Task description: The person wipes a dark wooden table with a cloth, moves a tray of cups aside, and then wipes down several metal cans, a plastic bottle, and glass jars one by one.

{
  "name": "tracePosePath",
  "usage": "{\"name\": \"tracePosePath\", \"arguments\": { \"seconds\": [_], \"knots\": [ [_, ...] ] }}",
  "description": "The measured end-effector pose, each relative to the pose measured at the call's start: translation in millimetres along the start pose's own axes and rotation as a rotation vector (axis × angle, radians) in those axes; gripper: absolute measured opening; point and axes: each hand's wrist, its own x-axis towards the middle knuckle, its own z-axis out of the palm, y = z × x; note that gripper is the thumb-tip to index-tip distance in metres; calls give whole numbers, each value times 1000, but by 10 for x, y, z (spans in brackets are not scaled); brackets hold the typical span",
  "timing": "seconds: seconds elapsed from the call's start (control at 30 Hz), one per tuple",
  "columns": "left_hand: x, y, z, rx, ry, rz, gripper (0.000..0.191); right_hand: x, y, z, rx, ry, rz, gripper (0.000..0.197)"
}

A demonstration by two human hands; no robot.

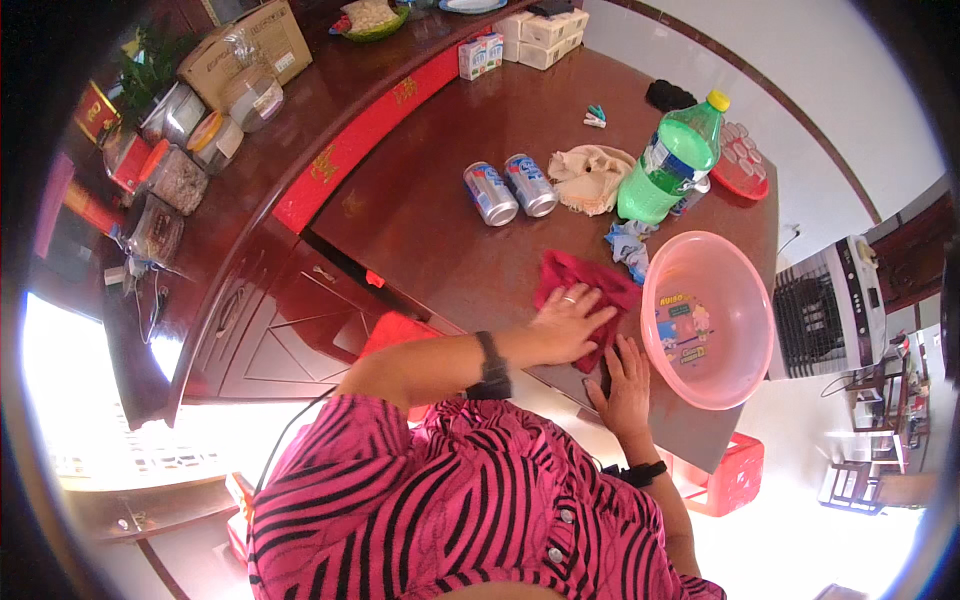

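Observation:
My left hand (574, 324), a ring on one finger, presses flat on a crumpled dark red cloth (555, 274) with its fingers spread. The cloth lies on a brown tabletop (420, 195). My right hand (626, 386) rests palm down near the table's front edge, fingers apart and empty, beside the cloth's lower end. Close to its right stands a pink plastic basin (709, 382) with a printed bottom and nothing in it. A crumpled blue-and-white wrapper or cloth (630, 246) lies between the red cloth and the basin's far rim.
Two drink cans (491, 195) stand beyond the cloth. A beige cloth (589, 176) and a green soda bottle (671, 161) with a yellow cap are further right. Behind is a red tray of glasses (739, 187). At left runs a cabinet with jars (176, 180). A red stool (739, 476) stands below.

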Motion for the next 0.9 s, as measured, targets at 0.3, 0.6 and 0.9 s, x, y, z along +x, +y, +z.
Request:
{"name": "tracePosePath", "arguments": {
  "seconds": [0.3, 0.6, 0.9],
  "knots": [
    [-182, -682, -841, -239, 697, 4, 43, -20, -54, 0, 11, 42, 27, 65],
    [36, -2186, -1009, -642, 227, -911, 119, 55, -46, 76, -38, 34, 67, 62],
    [37, -2456, -850, -701, 336, -736, 110, 165, -108, 151, 16, 30, 71, 62]
  ]
}}
